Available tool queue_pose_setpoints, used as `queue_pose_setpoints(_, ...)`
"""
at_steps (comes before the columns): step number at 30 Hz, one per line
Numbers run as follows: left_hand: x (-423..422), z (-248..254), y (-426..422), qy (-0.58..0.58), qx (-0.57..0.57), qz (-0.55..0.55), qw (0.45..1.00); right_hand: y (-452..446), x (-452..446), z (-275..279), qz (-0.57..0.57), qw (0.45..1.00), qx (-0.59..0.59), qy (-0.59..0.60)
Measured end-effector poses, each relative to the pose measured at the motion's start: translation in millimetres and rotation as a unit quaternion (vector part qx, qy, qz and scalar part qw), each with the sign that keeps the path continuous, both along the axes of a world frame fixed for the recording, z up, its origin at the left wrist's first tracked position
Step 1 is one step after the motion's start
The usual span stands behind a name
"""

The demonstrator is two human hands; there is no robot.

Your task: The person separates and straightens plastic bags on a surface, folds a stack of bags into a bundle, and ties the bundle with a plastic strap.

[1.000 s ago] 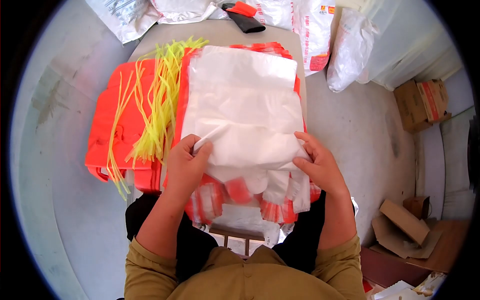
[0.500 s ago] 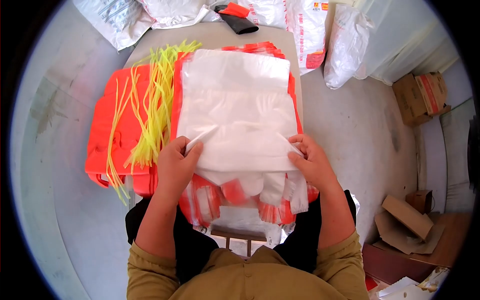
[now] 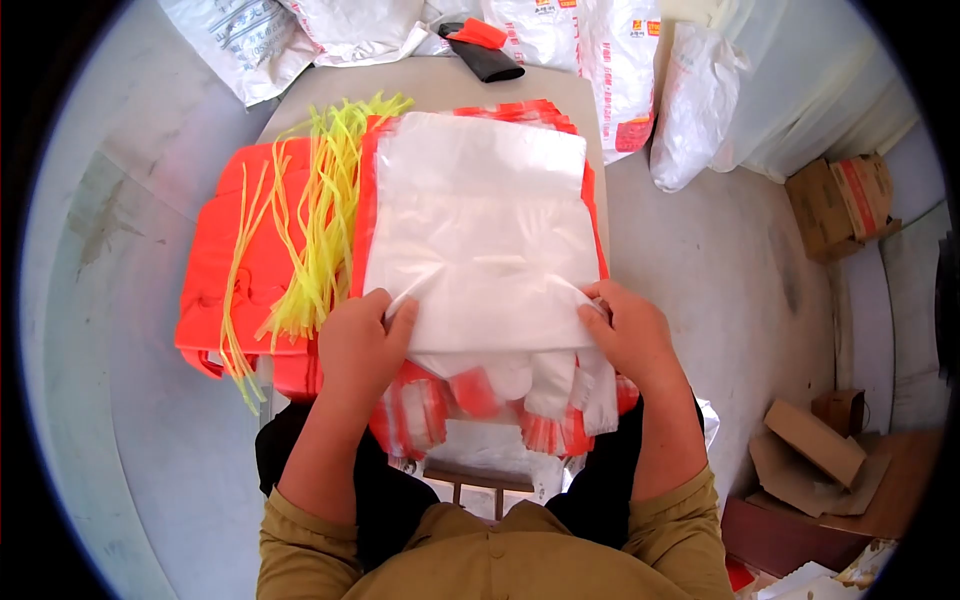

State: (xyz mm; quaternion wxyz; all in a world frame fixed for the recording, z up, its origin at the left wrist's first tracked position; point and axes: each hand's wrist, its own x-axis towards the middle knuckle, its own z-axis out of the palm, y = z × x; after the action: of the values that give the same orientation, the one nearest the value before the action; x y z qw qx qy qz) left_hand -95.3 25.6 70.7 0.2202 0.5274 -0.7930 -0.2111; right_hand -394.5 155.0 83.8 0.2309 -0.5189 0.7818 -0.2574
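A whitish translucent plastic bag lies spread over a stack of red and clear bags. Its lower part is folded across, with the fold edge toward my body. My left hand pinches the bag's left edge between thumb and fingers. On the right edge, my right hand has the same kind of pinch. Left of the stack lie yellow strips, partly over a pile of red bags.
A table bears the stacks. Behind it stand white printed sacks and a black tube-like item. Cardboard boxes sit at the right, with an opened carton lower down.
The bag's fold has become straighter and flatter between my hands, which keep their pinch on both edges. The view has shifted slightly.
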Motion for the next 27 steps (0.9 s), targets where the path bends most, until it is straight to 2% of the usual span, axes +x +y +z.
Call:
queue_pose_setpoints(2,-0.4,-4.8,-0.8,-0.039,-0.063,-0.012,0.997,-2.5,2.5,5.0,0.014,0.998,0.013,0.057)
queue_pose_setpoints(5,-1.0,-0.1,-0.4,-0.086,-0.046,-0.009,0.995,-4.6,11.1,4.2,0.0,0.982,-0.011,0.19)
queue_pose_setpoints(8,-3.9,2.2,0.5,-0.056,-0.179,-0.015,0.982,-11.0,22.7,-5.5,0.075,0.947,-0.174,0.259)
queue_pose_setpoints(11,-5.6,-9.5,0.0,-0.036,-0.252,-0.144,0.956,-26.6,47.0,-21.0,0.22,0.93,-0.257,0.145)
queue_pose_setpoints(14,-15.0,-5.7,8.7,-0.066,-0.229,-0.28,0.93,-30.7,66.3,-13.9,0.272,0.923,-0.208,0.177)
queue_pose_setpoints(20,-19.6,-2.1,7.4,-0.075,-0.166,-0.254,0.95,-41.1,53.4,-10.4,0.288,0.939,-0.124,0.144)
queue_pose_setpoints(23,-17.0,-1.7,1.1,-0.07,-0.166,-0.251,0.951,-44.5,49.6,-8.4,0.297,0.939,-0.126,0.117)
queue_pose_setpoints(27,-16.2,3.0,1.5,-0.061,-0.172,-0.252,0.95,-44.6,51.1,-1.2,0.282,0.941,-0.125,0.137)
